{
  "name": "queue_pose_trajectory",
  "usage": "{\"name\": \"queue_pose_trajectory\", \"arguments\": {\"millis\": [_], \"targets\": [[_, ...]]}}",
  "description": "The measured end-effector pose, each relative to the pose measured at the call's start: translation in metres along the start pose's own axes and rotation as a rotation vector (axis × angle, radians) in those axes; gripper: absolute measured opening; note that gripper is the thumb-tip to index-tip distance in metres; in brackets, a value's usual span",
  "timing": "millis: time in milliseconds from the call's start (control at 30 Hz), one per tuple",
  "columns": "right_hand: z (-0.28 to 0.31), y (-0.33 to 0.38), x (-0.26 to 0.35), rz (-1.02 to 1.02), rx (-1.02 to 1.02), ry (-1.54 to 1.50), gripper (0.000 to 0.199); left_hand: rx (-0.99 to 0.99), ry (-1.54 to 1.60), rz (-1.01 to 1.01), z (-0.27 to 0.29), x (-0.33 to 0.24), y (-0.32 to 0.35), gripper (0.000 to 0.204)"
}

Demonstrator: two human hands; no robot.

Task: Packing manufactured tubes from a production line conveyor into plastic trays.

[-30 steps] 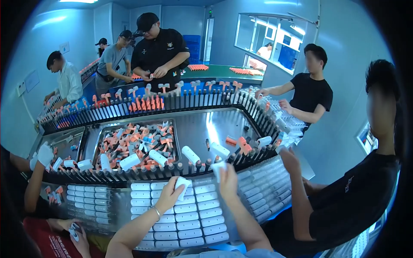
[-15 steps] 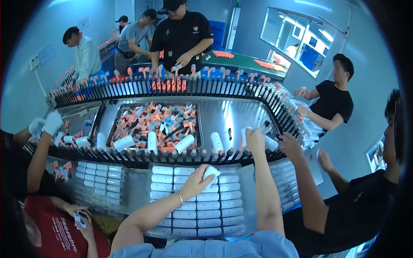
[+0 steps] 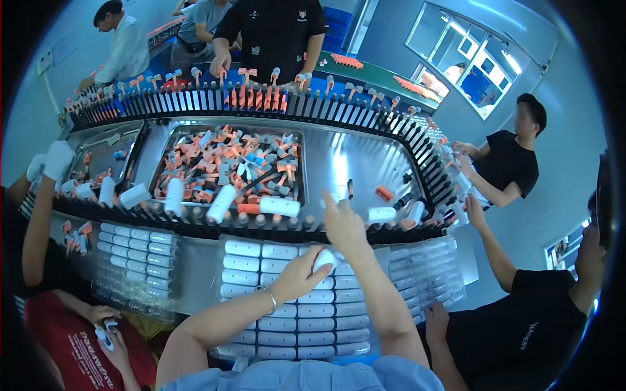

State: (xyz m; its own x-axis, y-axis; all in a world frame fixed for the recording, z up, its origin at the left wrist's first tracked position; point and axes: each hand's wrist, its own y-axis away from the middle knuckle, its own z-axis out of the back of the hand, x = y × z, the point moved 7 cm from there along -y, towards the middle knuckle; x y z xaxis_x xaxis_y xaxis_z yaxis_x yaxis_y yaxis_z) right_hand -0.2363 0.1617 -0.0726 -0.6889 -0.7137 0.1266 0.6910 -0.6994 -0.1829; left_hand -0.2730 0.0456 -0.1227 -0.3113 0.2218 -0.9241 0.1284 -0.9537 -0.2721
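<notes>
My left hand (image 3: 301, 274) is closed around a white rounded plastic shell (image 3: 325, 260), holding it above a clear plastic tray (image 3: 225, 352). Rows of similar white shells (image 3: 279, 323) fill that tray. My right hand (image 3: 347, 229) reaches over the near edge of the carousel line, fingers stretched out and slightly blurred, with nothing visible in them. Just left of it, a white shell (image 3: 280, 207) lies across the black holders (image 3: 277, 223). To its right, another white shell (image 3: 382, 215) sits on the line.
A metal tray (image 3: 302, 166) holds a heap of orange and grey parts (image 3: 228, 163) inside the carousel. More clear trays of shells (image 3: 427, 267) flank mine. Co-workers stand around the line; one in black (image 3: 528, 326) is close on my right, another in red (image 3: 85, 339) on my left.
My right hand has let go of a white shell at the line and moved left. Shells on the near side have shifted left. My left hand keeps its shell. The view has shifted downward.
</notes>
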Motion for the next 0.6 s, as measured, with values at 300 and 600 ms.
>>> {"name": "queue_pose_trajectory", "arguments": {"millis": [300,600], "targets": [[0.018,-0.002,0.034,0.406,-0.067,-0.451,0.041,-0.056,0.094,0.016,-0.003,0.000,-0.002,0.037],[0.080,0.140,-0.035,-0.094,-0.160,-0.567,0.018,0.071,0.747,0.463,-0.002,0.009,-0.012,0.038]]}}
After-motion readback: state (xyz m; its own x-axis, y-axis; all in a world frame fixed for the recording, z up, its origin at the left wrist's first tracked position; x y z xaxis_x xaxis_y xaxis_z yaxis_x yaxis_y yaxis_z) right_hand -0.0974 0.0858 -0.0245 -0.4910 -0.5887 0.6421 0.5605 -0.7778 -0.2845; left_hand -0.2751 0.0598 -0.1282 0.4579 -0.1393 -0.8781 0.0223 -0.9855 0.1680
